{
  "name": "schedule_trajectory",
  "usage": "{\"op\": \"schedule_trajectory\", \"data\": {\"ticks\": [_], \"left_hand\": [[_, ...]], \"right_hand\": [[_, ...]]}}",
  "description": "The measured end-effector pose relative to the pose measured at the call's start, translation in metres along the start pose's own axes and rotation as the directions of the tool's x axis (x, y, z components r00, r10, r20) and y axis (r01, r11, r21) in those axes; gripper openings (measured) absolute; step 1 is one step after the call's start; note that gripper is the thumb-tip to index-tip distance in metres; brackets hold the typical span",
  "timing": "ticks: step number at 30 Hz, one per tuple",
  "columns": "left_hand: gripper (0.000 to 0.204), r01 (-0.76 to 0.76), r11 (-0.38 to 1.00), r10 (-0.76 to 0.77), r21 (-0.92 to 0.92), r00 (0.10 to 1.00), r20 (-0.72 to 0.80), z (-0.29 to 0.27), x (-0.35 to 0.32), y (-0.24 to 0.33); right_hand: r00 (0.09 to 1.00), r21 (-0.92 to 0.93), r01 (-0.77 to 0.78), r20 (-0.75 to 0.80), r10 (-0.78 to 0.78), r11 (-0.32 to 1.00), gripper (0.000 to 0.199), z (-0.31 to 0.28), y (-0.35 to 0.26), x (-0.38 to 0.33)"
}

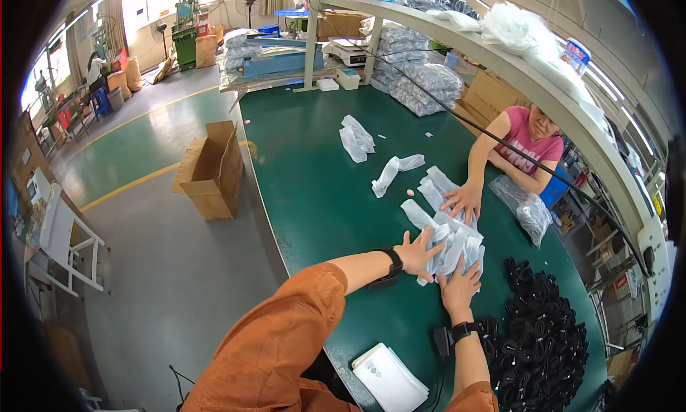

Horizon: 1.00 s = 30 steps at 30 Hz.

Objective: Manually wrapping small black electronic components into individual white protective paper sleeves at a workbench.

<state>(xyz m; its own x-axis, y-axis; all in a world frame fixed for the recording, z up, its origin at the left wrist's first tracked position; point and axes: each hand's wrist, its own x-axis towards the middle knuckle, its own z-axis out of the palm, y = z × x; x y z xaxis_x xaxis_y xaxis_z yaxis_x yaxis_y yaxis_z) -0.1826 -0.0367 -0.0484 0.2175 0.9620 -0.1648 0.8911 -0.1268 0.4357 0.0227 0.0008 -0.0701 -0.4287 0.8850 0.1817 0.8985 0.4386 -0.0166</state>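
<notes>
On the green tabletop lies a loose pile of whitish, translucent plastic-wrapped packets; their contents cannot be made out. My left hand rests on the pile's near left side, fingers spread. Beside it, my right hand lies on the near edge of the same pile, its fingers also apart. Neither hand is closed around a packet. A co-worker's hand touches the far right side of the pile. Two white packets lie apart farther off, a nearer one and a farther one.
A heap of black coiled cables lies right of my right forearm. Near the front edge sits a stack of white bags. A clear bag lies by the co-worker. An overhead shelf spans the right. An open carton stands left.
</notes>
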Motion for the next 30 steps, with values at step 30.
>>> {"op": "schedule_trajectory", "data": {"ticks": [30], "left_hand": [[0.089,0.104,0.994,-0.101,0.012,0.983,-0.152,-0.007,0.128,-0.027]], "right_hand": [[0.972,-0.370,-0.217,-0.001,0.233,0.903,0.067,-0.054,0.096,-0.084]]}}
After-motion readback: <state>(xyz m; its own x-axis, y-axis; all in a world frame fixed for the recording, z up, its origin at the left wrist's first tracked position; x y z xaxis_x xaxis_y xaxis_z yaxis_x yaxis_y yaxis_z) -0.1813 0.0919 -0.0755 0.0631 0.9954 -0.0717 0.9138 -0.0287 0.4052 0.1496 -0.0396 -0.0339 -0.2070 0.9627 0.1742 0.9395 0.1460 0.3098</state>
